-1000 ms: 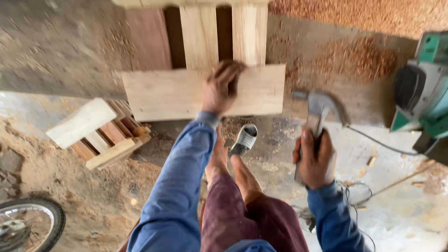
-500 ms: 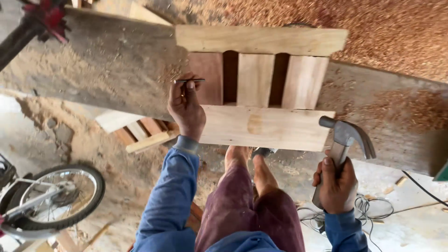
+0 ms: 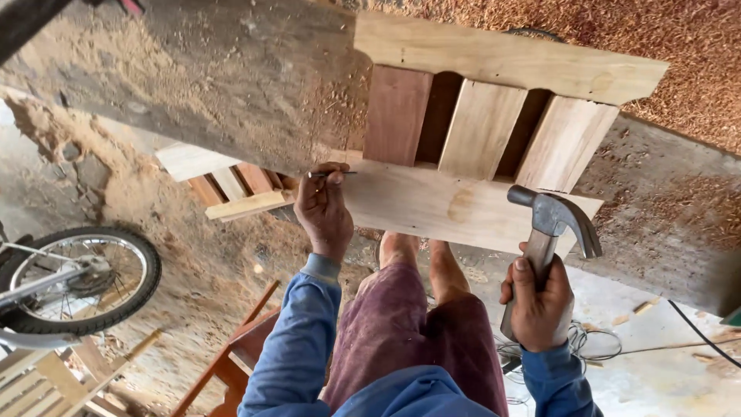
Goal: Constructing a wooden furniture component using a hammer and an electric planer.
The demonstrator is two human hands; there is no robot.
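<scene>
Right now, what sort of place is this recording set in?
Most likely a small, informal woodworking shop. Sawdust is heaped behind a dusty workbench, where a slatted wooden frame lies; the right hand holds a claw hammer, the left hand a nail.

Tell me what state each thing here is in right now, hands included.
Left hand: pinching a nail against the near board's left end.
Right hand: gripping a hammer, head raised above the board.
Wooden slat panel: lying flat on the workbench.
Second slat panel: lying on the sawdust floor.
Bicycle wheel: standing at left.
</scene>
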